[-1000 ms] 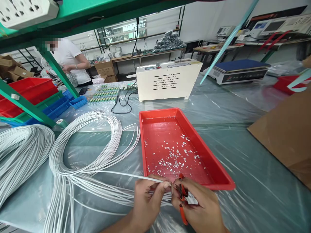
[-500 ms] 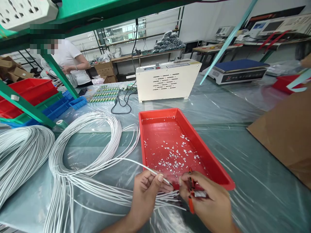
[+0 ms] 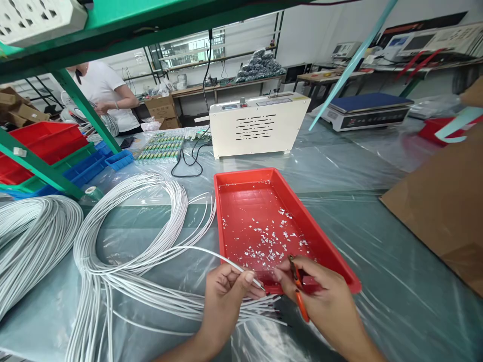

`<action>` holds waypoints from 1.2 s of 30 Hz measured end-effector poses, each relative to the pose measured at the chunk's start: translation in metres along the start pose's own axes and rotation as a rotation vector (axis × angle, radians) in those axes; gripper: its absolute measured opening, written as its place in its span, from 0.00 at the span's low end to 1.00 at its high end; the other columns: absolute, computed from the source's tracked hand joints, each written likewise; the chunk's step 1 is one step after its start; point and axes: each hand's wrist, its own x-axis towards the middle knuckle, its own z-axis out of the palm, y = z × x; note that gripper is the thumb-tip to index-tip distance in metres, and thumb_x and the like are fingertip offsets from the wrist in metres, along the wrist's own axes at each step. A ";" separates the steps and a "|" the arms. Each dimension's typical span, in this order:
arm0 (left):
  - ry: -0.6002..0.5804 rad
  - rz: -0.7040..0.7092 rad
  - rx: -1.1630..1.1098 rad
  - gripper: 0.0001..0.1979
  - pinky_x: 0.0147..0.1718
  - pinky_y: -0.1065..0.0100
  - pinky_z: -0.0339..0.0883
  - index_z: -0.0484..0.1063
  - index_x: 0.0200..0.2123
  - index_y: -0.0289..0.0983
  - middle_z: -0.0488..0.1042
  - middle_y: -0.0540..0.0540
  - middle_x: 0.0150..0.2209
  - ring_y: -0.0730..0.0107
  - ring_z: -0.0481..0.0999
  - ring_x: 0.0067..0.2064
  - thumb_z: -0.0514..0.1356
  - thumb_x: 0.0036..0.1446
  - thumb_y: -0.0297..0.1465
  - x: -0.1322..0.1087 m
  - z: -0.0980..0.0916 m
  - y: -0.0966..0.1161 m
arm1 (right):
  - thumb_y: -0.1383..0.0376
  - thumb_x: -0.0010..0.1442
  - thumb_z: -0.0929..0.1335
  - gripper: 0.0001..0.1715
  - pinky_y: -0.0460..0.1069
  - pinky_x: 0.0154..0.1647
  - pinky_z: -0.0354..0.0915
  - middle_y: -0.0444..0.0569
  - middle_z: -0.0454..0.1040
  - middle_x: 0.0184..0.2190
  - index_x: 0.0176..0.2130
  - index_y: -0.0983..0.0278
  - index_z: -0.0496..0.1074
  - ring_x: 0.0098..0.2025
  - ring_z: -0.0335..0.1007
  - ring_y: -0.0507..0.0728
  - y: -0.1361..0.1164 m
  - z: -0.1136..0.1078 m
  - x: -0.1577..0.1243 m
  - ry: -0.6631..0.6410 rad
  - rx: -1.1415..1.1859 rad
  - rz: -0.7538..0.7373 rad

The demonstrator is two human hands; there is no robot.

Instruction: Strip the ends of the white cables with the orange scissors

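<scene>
My left hand (image 3: 222,306) is closed, pinching a white cable (image 3: 211,252) between thumb and fingers. Its dark-tipped end pokes out to the right, over the near edge of a red tray (image 3: 320,236). Just right of that end, my right hand (image 3: 330,301) grips small orange-handled wire cutters (image 3: 301,304), jaws pointing up and away from me. The cutters and the cable end are apart. Small whitish scraps (image 3: 269,241) lie scattered in the tray. Beneath my left hand runs a bundle of white cable ends (image 3: 169,296) from a large coil (image 3: 88,236).
Another cable coil (image 3: 41,241) lies at far left, near stacked bins (image 3: 45,146). A cream metal machine (image 3: 256,125) stands behind the tray, with circuit boards (image 3: 160,147) to its left. A scale (image 3: 366,110) and cardboard (image 3: 437,206) are at right. A person (image 3: 109,90) handles cables beyond.
The wire cutters have turned in my right hand, their handle swinging a little to the right. My left hand still holds the cable in nearly the same spot.
</scene>
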 end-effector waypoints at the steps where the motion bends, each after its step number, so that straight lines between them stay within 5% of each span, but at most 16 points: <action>1: 0.005 0.015 0.007 0.09 0.24 0.73 0.70 0.71 0.24 0.32 0.75 0.47 0.18 0.72 0.75 0.21 0.60 0.51 0.32 0.000 0.000 0.000 | 0.65 0.52 0.65 0.05 0.43 0.24 0.60 0.43 0.67 0.21 0.26 0.63 0.65 0.23 0.64 0.51 -0.002 0.002 -0.001 -0.037 0.062 -0.001; 8: -0.011 0.101 0.047 0.07 0.26 0.73 0.70 0.72 0.25 0.33 0.77 0.47 0.22 0.71 0.75 0.24 0.59 0.52 0.30 -0.005 0.000 -0.003 | 0.69 0.51 0.64 0.05 0.44 0.20 0.57 0.42 0.64 0.19 0.24 0.64 0.65 0.20 0.59 0.50 -0.010 0.012 -0.010 -0.183 0.132 -0.061; 25: -0.022 0.230 0.243 0.10 0.28 0.75 0.68 0.72 0.21 0.35 0.75 0.50 0.21 0.73 0.73 0.25 0.56 0.53 0.28 -0.008 -0.001 -0.010 | 0.75 0.46 0.62 0.08 0.45 0.18 0.54 0.42 0.61 0.16 0.22 0.64 0.64 0.18 0.56 0.50 -0.010 0.021 -0.014 0.024 -0.056 -0.259; 36: 0.000 0.067 0.019 0.09 0.26 0.71 0.69 0.71 0.25 0.33 0.76 0.47 0.20 0.71 0.74 0.22 0.58 0.53 0.32 -0.004 0.003 -0.003 | 0.77 0.42 0.62 0.12 0.43 0.21 0.57 0.40 0.65 0.18 0.27 0.62 0.64 0.19 0.60 0.49 -0.009 0.017 -0.016 0.092 0.059 -0.295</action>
